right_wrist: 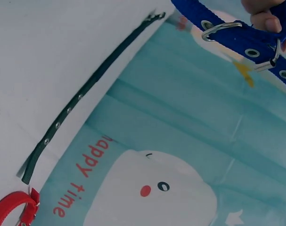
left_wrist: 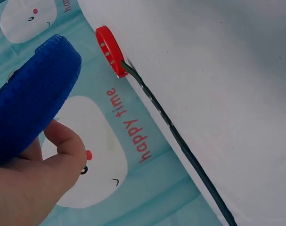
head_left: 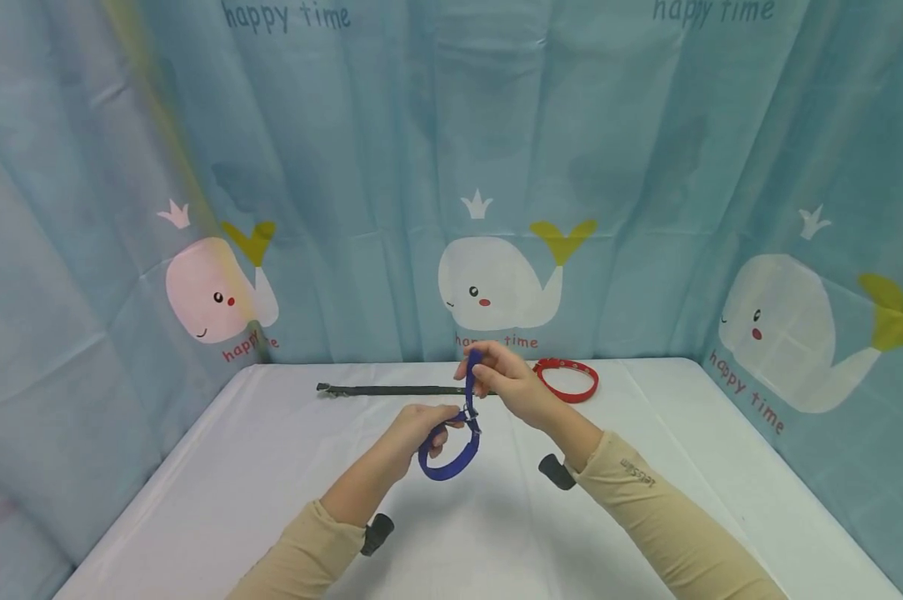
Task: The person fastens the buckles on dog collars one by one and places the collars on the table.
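Blue collar (head_left: pixel 449 446) held in the air over the white table (head_left: pixel 271 467), looped. Left hand (head_left: pixel 414 433) grips the loop, fingers curled around the strap; right hand (head_left: pixel 507 383) pinches the free end, pulled upward near the metal buckle (right_wrist: pixel 220 29). Fingertips partly hidden behind the strap. Behind, a black collar (head_left: pixel 391 389) lies flat; red collar (head_left: pixel 567 379) buckled, partly behind the right hand.
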`<state>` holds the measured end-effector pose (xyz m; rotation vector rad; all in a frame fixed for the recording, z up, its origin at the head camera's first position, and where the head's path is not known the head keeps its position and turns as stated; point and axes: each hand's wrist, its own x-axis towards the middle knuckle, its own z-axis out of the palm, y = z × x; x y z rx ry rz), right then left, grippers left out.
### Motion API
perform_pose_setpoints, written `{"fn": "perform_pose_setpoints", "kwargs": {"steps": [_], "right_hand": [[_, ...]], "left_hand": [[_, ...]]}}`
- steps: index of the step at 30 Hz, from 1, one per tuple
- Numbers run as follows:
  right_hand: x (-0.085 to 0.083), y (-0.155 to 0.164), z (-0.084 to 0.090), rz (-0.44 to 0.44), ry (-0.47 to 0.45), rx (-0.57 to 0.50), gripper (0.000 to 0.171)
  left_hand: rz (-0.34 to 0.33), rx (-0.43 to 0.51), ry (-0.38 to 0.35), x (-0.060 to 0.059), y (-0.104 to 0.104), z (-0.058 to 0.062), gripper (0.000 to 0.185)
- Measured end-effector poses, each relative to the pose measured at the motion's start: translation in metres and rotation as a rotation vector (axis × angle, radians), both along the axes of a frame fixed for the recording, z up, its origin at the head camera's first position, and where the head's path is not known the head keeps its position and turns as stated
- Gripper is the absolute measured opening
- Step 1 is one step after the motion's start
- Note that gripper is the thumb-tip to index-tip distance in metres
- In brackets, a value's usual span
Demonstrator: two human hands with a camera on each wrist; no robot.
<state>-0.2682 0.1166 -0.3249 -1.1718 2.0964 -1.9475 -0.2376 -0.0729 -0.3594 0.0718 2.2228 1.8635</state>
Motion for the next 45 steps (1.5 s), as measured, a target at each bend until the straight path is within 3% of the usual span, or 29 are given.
{"fn": "perform_pose_setpoints", "kwargs": {"steps": [12,21,30,35,38,45], "right_hand": [[0.002,-0.005,-0.008,0.044,-0.045,-0.026,0.028],[0.004,-0.006,-0.008,-0.035,-0.048,0.037,0.028],[0.003,-0.006,-0.01,-0.001,-0.031,0.107,0.024],[0.005,-0.008,-0.013,-0.039,-0.045,0.152,0.024],[0.004,-0.008,-0.017,-0.096,-0.036,0.162,0.026],[0.004,-0.008,-0.026,-0.215,0.072,0.189,0.028]], "left_hand": [[-0.016,0.007,0.043,0.0,0.002,-0.005,0.025],[-0.077,-0.079,0.059,0.002,-0.001,0.001,0.023],[-0.109,-0.224,0.126,0.004,-0.006,0.007,0.015],[-0.091,-0.229,0.148,0.003,-0.007,0.005,0.016],[-0.045,-0.24,0.145,0.003,-0.007,0.002,0.017],[0.054,-0.214,0.207,0.005,-0.007,0.001,0.032]]}}
